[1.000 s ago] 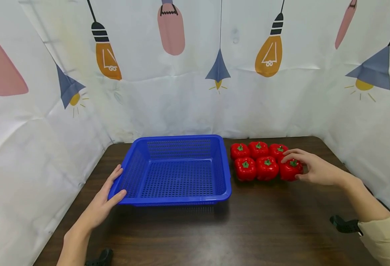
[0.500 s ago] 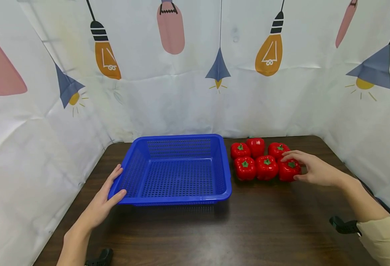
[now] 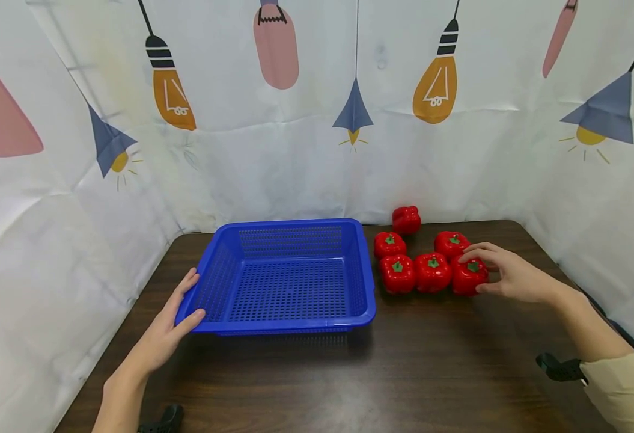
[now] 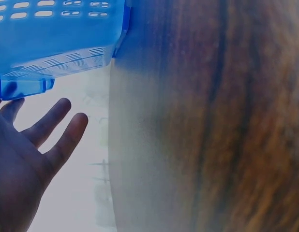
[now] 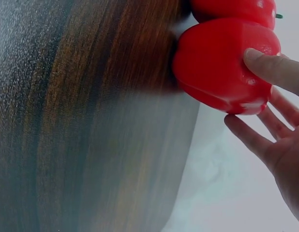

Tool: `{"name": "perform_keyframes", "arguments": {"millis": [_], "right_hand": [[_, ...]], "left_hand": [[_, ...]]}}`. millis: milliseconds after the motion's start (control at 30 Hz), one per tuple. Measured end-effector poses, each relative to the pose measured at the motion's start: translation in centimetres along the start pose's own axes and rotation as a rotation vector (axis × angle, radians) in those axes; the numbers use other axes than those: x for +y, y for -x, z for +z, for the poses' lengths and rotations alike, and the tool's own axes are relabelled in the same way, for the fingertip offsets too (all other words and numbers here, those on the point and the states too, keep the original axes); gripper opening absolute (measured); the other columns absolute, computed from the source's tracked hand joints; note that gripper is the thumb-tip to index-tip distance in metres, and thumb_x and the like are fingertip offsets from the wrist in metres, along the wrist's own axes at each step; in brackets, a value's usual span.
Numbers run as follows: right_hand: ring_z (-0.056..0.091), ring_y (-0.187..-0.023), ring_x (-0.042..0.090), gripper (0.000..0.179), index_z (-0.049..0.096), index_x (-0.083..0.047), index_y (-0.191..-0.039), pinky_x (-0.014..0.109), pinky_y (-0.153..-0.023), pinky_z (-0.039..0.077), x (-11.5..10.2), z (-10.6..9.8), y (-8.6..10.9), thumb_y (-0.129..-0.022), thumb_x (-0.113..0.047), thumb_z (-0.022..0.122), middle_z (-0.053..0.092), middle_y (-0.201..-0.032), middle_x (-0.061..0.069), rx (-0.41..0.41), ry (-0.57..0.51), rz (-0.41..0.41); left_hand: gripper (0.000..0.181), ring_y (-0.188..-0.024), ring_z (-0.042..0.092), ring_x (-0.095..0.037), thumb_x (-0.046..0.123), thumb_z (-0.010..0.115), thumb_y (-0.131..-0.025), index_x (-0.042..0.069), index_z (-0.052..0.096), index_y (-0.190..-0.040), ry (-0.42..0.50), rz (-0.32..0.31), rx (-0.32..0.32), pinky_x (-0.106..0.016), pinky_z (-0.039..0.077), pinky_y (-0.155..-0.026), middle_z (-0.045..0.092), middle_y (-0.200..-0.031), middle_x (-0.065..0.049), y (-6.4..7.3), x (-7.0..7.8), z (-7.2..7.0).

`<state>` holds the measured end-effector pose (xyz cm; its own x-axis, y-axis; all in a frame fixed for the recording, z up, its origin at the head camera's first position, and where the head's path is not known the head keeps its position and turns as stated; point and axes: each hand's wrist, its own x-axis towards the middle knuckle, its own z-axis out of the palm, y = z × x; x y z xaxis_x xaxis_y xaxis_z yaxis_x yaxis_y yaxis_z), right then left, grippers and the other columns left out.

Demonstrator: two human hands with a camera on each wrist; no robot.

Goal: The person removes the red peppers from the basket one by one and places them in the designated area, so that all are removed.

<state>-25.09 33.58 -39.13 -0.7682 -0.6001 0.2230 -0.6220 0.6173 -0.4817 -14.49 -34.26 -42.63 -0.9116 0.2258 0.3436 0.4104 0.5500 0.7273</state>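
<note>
In the head view my right hand (image 3: 517,275) holds the front-right red bell pepper (image 3: 467,278) between thumb and fingers. In the right wrist view the thumb lies on the side of this bell pepper (image 5: 222,67). Two more peppers, one in the middle (image 3: 432,273) and one at the left (image 3: 397,275), complete the front row. Behind them stand a left pepper (image 3: 389,244) and a right pepper (image 3: 451,245), with a gap between. A tipped pepper (image 3: 406,221) lies at the table's back edge. My left hand (image 3: 160,337) rests with straight fingers on the left side of a blue basket (image 3: 281,326).
The basket has perforated walls and nothing in it. A dark wooden table (image 3: 338,385) lies under everything. A white curtain (image 3: 289,168) with printed lamps hangs behind the table's back edge and along its sides.
The held pepper has shifted slightly left. The middle back pepper has tipped over and moved away from its row to the table's back edge. The left hand and basket have not moved.
</note>
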Motion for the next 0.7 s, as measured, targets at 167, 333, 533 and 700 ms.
{"name": "perform_keyframes", "arguments": {"millis": [167, 333, 533, 700], "right_hand": [[0.058, -0.116, 0.025, 0.059, 0.064, -0.016, -0.125, 0.027, -0.084, 0.056, 0.2, -0.1, 0.1, -0.075, 0.003, 0.089, 0.053, -0.138, 0.012, 0.009, 0.007, -0.011], [0.058, -0.116, 0.016, 0.059, 0.064, -0.016, -0.126, 0.031, -0.084, 0.057, 0.3, -0.4, 0.3, -0.075, -0.001, 0.09, 0.053, -0.137, 0.011, 0.024, 0.01, -0.03], [0.053, -0.118, 0.01, 0.052, 0.063, -0.014, -0.127, 0.033, -0.084, 0.058, 0.1, -1.1, 0.1, -0.081, -0.009, 0.088, 0.055, -0.135, 0.007, 0.045, 0.027, -0.046], [0.048, -0.117, -0.004, 0.044, 0.063, -0.011, -0.128, 0.029, -0.086, 0.055, -0.3, -1.9, -0.5, -0.089, -0.014, 0.083, 0.057, -0.134, 0.005, 0.055, 0.053, -0.028]], "left_hand": [[0.069, -0.152, 0.017, -0.025, 0.005, 0.057, -0.102, 0.011, 0.025, -0.163, 0.003, 0.005, 0.0, -0.007, 0.019, -0.105, 0.012, -0.17, -0.012, 0.0, 0.0, 0.0], [0.07, -0.152, 0.017, -0.026, 0.006, 0.057, -0.102, 0.011, 0.025, -0.163, 0.001, 0.003, -0.002, -0.007, 0.02, -0.104, 0.012, -0.17, -0.011, 0.0, 0.1, 0.0], [0.07, -0.153, 0.015, -0.027, 0.006, 0.057, -0.102, 0.012, 0.024, -0.164, -0.001, 0.001, -0.005, -0.007, 0.019, -0.104, 0.011, -0.171, -0.01, 0.0, 0.0, -0.1], [0.07, -0.153, 0.015, -0.027, 0.006, 0.057, -0.102, 0.012, 0.024, -0.163, 0.004, 0.003, -0.005, -0.007, 0.019, -0.104, 0.011, -0.171, -0.011, 0.1, 0.1, -0.1]]}}
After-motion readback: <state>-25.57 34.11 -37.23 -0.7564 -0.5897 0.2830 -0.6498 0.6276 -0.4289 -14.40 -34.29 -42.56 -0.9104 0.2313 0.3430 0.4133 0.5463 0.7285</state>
